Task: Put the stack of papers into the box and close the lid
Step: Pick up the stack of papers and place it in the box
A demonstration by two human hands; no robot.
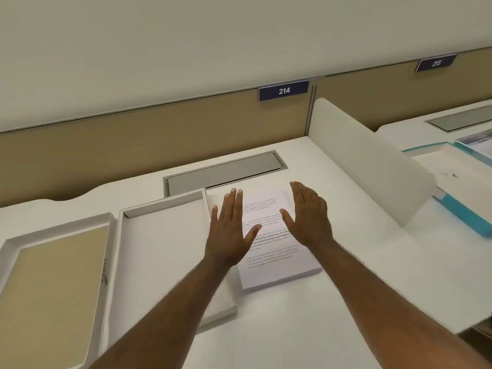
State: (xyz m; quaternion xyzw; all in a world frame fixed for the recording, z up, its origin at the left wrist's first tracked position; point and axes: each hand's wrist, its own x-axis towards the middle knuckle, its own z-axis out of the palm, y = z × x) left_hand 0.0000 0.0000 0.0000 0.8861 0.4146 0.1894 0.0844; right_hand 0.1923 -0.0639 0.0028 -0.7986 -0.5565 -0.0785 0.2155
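Observation:
A stack of printed white papers [277, 265] lies flat on the white desk, just right of centre. To its left sits an open, shallow white box [159, 251] with nothing inside. Further left lies the box's lid [53, 286], upside down, showing a tan inner face. My left hand [230, 227] hovers flat over the stack's left edge, fingers spread, holding nothing. Over the stack's right side, my right hand [308, 217] is held open and tilted on edge, palm turned inward. Both forearms hide parts of the box and stack.
A grey cable flap [226, 171] is set into the desk behind the box. A white divider panel [370, 161] stands to the right, with a neighbouring desk carrying a teal-edged tray [463, 211] beyond. A tan partition with a sign reading 214 [283, 90] closes the back.

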